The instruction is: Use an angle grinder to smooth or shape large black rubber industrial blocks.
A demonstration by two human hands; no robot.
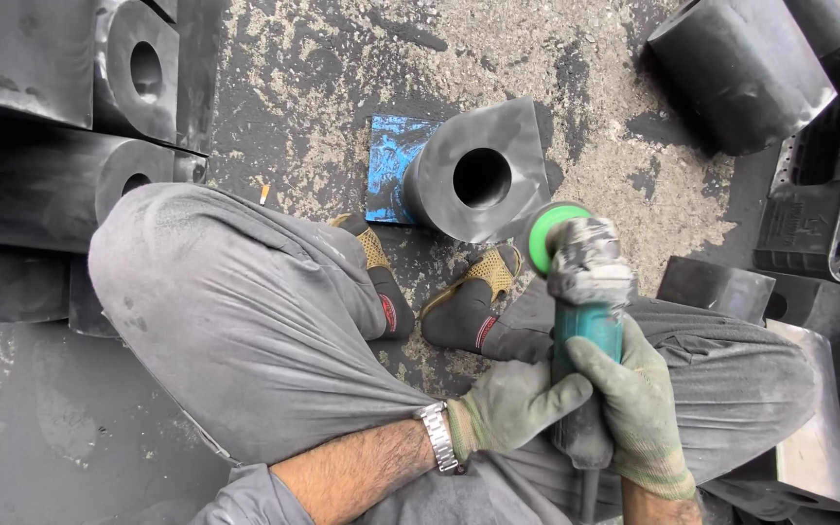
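Observation:
Both gloved hands grip a teal angle grinder [583,321] with a green disc guard. My left hand [515,401] wraps the lower body of the tool from the left, a metal watch on its wrist. My right hand [637,394] clasps the handle from the right. The grinder's head hovers just below and right of a black rubber block [483,173] with a round hole, which stands on the gritty floor between my feet. A blue sheet [391,170] lies under the block's left side.
More black hollow blocks [80,117] are stacked at the left and another block [741,68] lies at the top right. Dark moulded parts [819,204] crowd the right edge. My knees in grey trousers [235,311] fill the foreground. Dust covers the floor.

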